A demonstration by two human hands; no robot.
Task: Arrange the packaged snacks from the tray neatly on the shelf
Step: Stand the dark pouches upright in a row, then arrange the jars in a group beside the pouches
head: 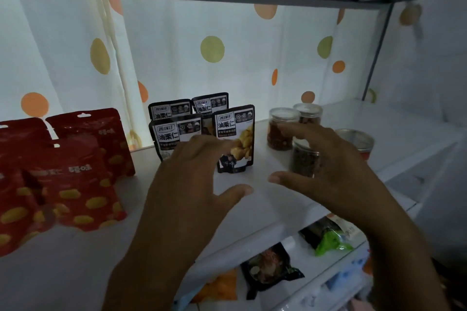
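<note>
Our two bare hands reach in over the front edge of a white shelf (262, 159), palms down, and neither grips anything. Our left hand (187, 184) has its fingers spread wide and straight. Its fingertips overlap the front row of black pouches, but motion blur hides whether they touch. Our right hand (338, 171) is spread just as loosely, thumb pointing left. Its fingers pass in front of the nearest jar, and we cannot tell if they make contact.

A white curtain (212, 48) with orange and green dots hangs behind the shelf's back edge. Red pouches (75, 184) printed with yellow shapes crowd the shelf's left end, overlapping and leaning. Four black pouches (235, 129) stand upright at the middle in two rows of two. Four clear jars (280, 131) with dark reddish-brown contents cluster toward the right end. Below the front edge, on a lower level, loose packets (270, 267) lie flat: one dark, one green, one orange.
</note>
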